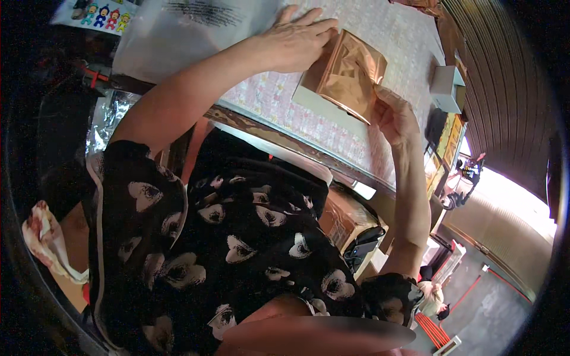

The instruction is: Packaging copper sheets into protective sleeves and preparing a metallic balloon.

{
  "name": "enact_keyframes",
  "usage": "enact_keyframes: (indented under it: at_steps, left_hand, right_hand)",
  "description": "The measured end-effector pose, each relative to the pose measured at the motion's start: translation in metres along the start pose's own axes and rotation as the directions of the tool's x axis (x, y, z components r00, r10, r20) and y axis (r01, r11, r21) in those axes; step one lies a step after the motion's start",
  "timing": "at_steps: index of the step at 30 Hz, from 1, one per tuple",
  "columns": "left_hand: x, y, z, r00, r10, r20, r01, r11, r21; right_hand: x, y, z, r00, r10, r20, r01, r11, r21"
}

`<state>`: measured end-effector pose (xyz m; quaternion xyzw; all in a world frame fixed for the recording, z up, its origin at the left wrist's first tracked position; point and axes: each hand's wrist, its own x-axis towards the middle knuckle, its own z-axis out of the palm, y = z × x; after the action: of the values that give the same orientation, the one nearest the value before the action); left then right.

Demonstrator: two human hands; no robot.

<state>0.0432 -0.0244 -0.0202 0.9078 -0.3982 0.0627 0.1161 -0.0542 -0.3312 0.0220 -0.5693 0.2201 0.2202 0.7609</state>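
Observation:
A shiny copper-coloured foil piece [353,71], creased and roughly rectangular, lies on the table at the upper middle. Part of a flat cream-coloured board [326,107] shows beneath its near edge. To the foil's left, my left hand [294,44] rests palm down with its fingers spread; its thumb side is beside the foil, and whether it touches cannot be told. At the foil's right edge, my right hand [393,114] pinches the corner between thumb and fingers. Some of the right fingers are hidden behind the hand.
A patterned cloth under clear plastic covers the table [258,98]. Clear plastic bags [172,44] lie at the left. A small white box [446,88] stands at the right edge. Below the table are a cardboard box [344,216] and a black object [363,243].

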Motion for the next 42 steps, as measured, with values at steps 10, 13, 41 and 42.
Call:
enact_keyframes:
  at_steps: [10,13,41,42]
  left_hand:
    - [0.012,0.019,0.001,0.960,0.197,-0.199,-0.249,0.927,-0.282]
    - [0.005,0.030,0.001,0.947,0.272,-0.170,-0.306,0.927,-0.218]
    - [-0.002,0.002,-0.029,0.972,0.235,0.018,-0.236,0.971,0.048]
    - [-0.002,0.004,-0.035,0.967,0.255,0.025,-0.256,0.958,0.126]
  right_hand:
    - [-0.005,0.000,0.045,0.949,-0.157,-0.272,0.080,0.958,-0.275]
    - [-0.005,-0.003,0.047,0.941,-0.200,-0.274,0.084,0.919,-0.384]
    - [-0.011,0.034,0.044,0.705,-0.565,0.429,0.315,-0.293,-0.903]
    - [-0.010,0.036,0.043,0.694,-0.574,0.435,0.323,-0.291,-0.900]
